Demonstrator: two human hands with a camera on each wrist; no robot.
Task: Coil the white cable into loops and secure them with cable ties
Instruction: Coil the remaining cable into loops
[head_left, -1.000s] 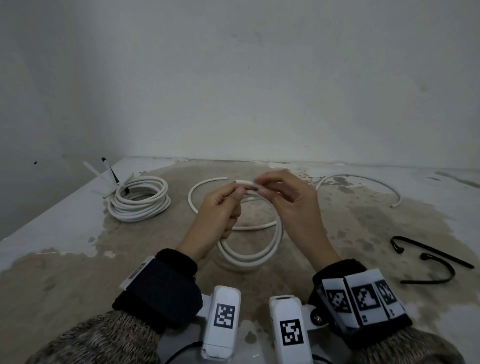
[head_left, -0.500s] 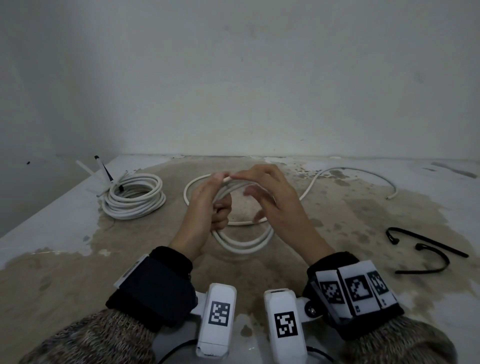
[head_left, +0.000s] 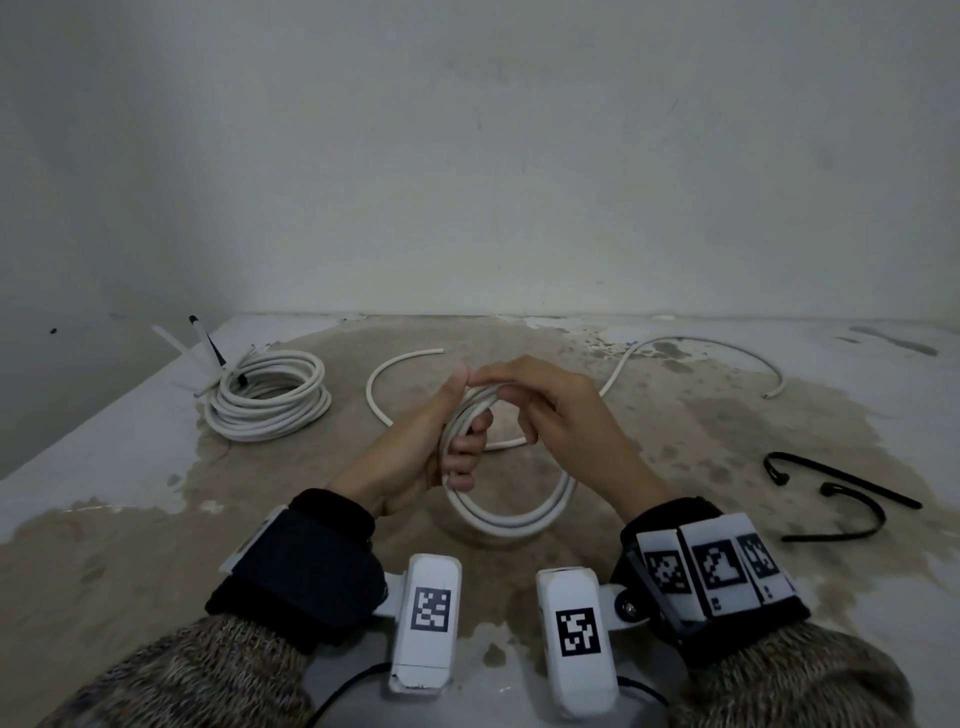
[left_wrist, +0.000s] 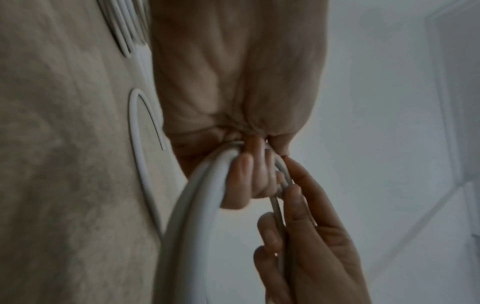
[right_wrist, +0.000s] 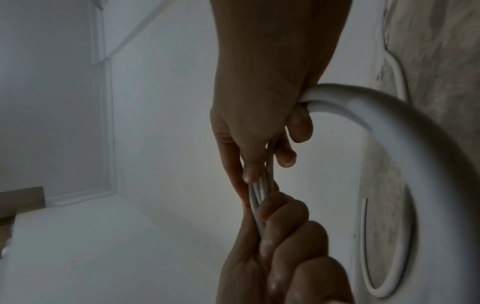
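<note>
Pale plaster wall rises behind a stained, beige-and-white counter (head_left: 156, 519) that fills the lower half of the head view. At the centre, the left hand (head_left: 415, 447) grips a bundle of loops of the thin white round cable (head_left: 511, 522), its fingers (head_left: 467, 447) curled around the strands and its thumb up on top of them. The right hand (head_left: 561, 415) meets it from 3 o'clock, its fingers (head_left: 498, 376) bent over the top of the same bundle, pinching the strands just beside the left thumb. The loops hang down from both hands toward 6 o'clock, their lowest arc close to the counter; whether it touches cannot be told. From the bundle 1 free end curves away toward 11 o'clock and lies on the counter, while the other length runs out toward 2 o'clock and ends well apart from the hands. In the left wrist view the left hand (left_wrist: 233, 82) clenches the cable (left_wrist: 197, 205) with the right hand (left_wrist: 311, 236) touching it; in the right wrist view the strands (right_wrist: 259, 189) pass between both hands.

At 10 o'clock a finished coil of white cable (head_left: 267, 402) rests on the counter, with white and black tie tails (head_left: 200, 345) sticking up from it. At 3 o'clock 2 black curved cable ties (head_left: 841, 493) lie loose.
</note>
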